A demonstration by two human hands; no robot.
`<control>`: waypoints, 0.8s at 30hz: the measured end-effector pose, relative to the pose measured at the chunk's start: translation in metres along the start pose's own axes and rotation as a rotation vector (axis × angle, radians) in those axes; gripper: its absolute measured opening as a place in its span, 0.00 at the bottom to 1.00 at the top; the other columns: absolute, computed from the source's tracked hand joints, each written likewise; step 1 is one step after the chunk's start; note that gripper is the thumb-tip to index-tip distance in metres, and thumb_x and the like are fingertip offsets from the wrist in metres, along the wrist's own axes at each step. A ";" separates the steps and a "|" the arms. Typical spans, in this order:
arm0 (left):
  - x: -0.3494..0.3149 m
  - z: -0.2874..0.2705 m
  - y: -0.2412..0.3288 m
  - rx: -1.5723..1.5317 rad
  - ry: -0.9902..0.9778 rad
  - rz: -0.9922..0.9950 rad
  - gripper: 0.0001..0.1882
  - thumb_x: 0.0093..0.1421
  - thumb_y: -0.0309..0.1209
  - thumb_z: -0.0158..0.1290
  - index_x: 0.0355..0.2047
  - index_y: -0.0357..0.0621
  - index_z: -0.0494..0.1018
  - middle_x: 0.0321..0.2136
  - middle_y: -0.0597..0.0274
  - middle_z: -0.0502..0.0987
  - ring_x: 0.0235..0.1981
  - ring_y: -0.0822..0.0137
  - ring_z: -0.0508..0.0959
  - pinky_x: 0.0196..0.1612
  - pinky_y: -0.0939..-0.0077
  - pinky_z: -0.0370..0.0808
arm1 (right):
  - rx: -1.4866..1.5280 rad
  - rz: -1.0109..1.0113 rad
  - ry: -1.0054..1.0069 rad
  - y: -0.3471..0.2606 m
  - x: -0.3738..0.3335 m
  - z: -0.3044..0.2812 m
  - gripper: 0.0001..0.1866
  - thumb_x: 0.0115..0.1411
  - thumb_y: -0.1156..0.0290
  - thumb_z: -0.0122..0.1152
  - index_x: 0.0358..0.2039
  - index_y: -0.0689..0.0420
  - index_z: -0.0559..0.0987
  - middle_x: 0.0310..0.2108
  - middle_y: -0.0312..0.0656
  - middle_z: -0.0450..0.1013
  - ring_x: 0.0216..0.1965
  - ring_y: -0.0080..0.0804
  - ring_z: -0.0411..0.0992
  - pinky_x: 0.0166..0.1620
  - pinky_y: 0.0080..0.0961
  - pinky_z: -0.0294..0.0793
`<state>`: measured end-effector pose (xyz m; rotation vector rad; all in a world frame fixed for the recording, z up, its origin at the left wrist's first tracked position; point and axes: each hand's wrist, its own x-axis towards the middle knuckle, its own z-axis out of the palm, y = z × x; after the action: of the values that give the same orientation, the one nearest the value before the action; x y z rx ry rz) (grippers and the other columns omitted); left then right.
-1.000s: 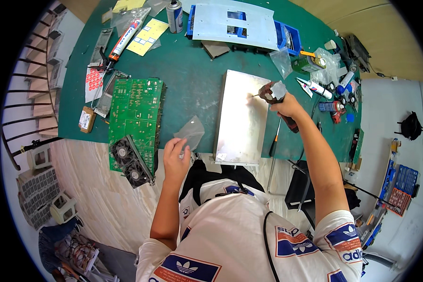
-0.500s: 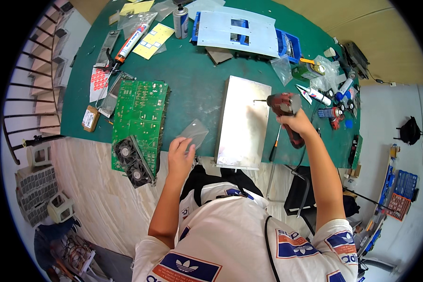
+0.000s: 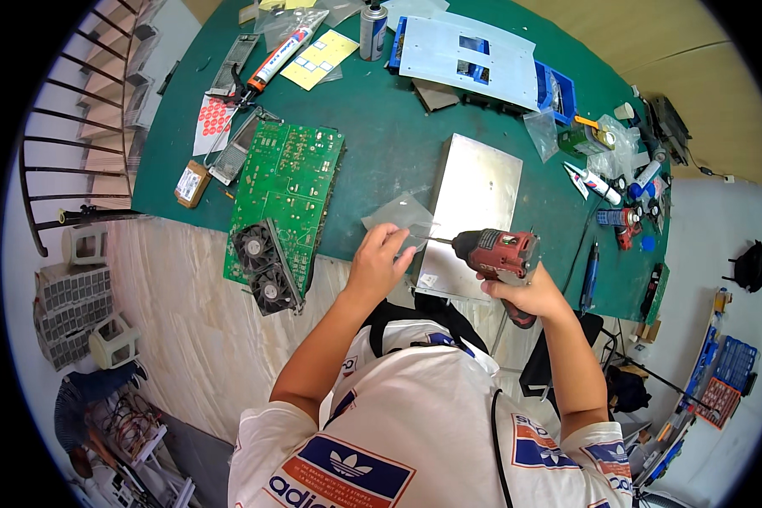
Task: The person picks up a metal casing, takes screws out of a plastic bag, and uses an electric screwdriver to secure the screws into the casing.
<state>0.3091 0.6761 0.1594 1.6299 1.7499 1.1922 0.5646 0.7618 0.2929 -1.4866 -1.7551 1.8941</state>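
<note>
The person wears a white T-shirt (image 3: 436,415) with short sleeves (image 3: 271,436), printed with blue and orange-red panels (image 3: 372,476) bearing white leaf-shaped emblems (image 3: 347,462). A black cable (image 3: 498,440) runs down its front. Trousers (image 3: 450,318) are black; left hand (image 3: 377,269) and right hand (image 3: 529,294) are bare.

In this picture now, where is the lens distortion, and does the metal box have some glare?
Head view: the green table has curved edges toward the rim, and the corners are black; same head view: the metal box shows a soft, pale sheen.
</note>
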 end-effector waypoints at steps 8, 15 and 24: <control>-0.003 -0.006 0.005 0.029 0.009 0.105 0.11 0.55 0.23 0.65 0.39 0.38 0.81 0.37 0.54 0.78 0.37 0.54 0.79 0.41 0.65 0.78 | 0.121 0.006 -0.012 0.014 -0.011 0.015 0.24 0.50 0.80 0.71 0.49 0.61 0.76 0.39 0.38 0.79 0.41 0.26 0.77 0.47 0.28 0.78; -0.004 -0.017 -0.014 0.105 -0.004 0.077 0.12 0.55 0.23 0.65 0.40 0.36 0.81 0.39 0.52 0.78 0.38 0.54 0.80 0.38 0.67 0.79 | 0.241 -0.008 0.119 0.031 -0.043 0.007 0.22 0.49 0.82 0.70 0.47 0.62 0.77 0.38 0.40 0.79 0.35 0.26 0.77 0.37 0.26 0.79; 0.026 -0.027 -0.026 0.138 -0.018 0.023 0.13 0.56 0.20 0.61 0.43 0.35 0.80 0.43 0.50 0.77 0.41 0.54 0.79 0.31 0.70 0.82 | 0.693 0.114 0.515 0.111 -0.108 -0.020 0.21 0.53 0.80 0.68 0.49 0.62 0.76 0.37 0.43 0.78 0.27 0.28 0.74 0.32 0.26 0.76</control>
<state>0.2681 0.6954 0.1578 1.7377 1.8428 1.0840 0.6854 0.6680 0.2632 -1.5897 -0.7036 1.6876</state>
